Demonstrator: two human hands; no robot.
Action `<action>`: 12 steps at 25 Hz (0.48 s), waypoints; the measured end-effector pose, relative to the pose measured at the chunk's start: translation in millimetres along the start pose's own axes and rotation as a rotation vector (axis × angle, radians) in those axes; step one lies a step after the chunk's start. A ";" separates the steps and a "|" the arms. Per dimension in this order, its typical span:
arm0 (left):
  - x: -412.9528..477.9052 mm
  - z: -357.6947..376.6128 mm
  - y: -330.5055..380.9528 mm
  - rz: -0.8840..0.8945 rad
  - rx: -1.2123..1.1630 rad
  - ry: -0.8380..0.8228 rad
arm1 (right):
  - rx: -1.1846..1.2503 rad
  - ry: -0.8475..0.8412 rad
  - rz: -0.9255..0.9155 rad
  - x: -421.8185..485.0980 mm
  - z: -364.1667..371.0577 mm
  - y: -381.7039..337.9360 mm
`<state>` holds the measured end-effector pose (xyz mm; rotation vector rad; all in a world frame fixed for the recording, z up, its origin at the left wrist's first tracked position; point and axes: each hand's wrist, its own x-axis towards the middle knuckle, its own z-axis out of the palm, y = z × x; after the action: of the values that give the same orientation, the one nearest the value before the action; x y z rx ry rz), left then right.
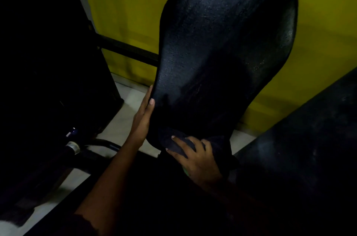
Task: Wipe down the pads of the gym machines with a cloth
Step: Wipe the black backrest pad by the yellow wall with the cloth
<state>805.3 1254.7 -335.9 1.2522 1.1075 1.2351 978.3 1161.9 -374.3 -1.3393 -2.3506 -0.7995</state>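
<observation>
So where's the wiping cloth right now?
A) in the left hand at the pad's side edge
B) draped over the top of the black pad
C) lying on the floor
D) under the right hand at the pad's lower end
D: the right hand lies on the dark cloth at the black pad's lower end; the left hand holds none.

Glossy, grainy black vinyl pad (222, 46)
</observation>
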 end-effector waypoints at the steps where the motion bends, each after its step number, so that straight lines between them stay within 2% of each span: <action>1: -1.0 0.4 0.7 -0.003 -0.017 0.001 | 0.009 0.012 -0.005 10.8 -10.2 7.0; 4: -3.2 -0.1 3.4 -0.016 -0.068 -0.016 | -0.059 0.059 0.109 77.9 -39.7 37.1; 7: -2.8 0.3 2.1 -0.019 -0.142 -0.056 | -0.079 -0.001 0.212 123.8 -40.3 41.2; 12: -8.7 -6.8 -0.8 -0.059 -0.242 -0.029 | -0.079 -0.064 0.014 58.6 5.1 -12.3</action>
<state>798.0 1246.4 -337.6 1.0444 0.9364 1.2609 937.8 1200.0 -351.4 -1.4316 -2.3780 -0.8668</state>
